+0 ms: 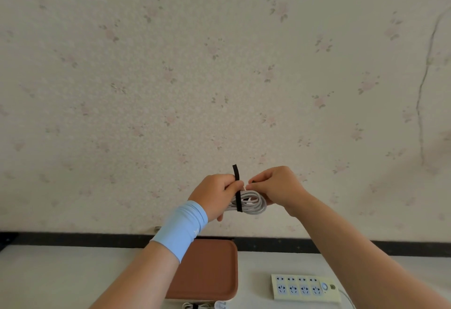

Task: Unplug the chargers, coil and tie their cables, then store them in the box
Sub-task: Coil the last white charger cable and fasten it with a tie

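Note:
I hold a coiled white charger cable point(253, 205) up in front of the wall, above the table. A black strap point(237, 187) runs round the coil, its free end sticking up. My left hand point(216, 196) grips the coil and the strap on the left side. My right hand point(275, 189) pinches the coil's top right edge, next to the strap. A brown lidded box point(207, 269) lies on the table below. Another tied white cable point(195, 305) shows at the bottom edge in front of the box.
A cream power strip point(305, 287) with nothing plugged in lies right of the box, its cord point(347, 297) leading off to the right. The white table point(61, 279) meets the floral wall at a dark strip point(73, 239).

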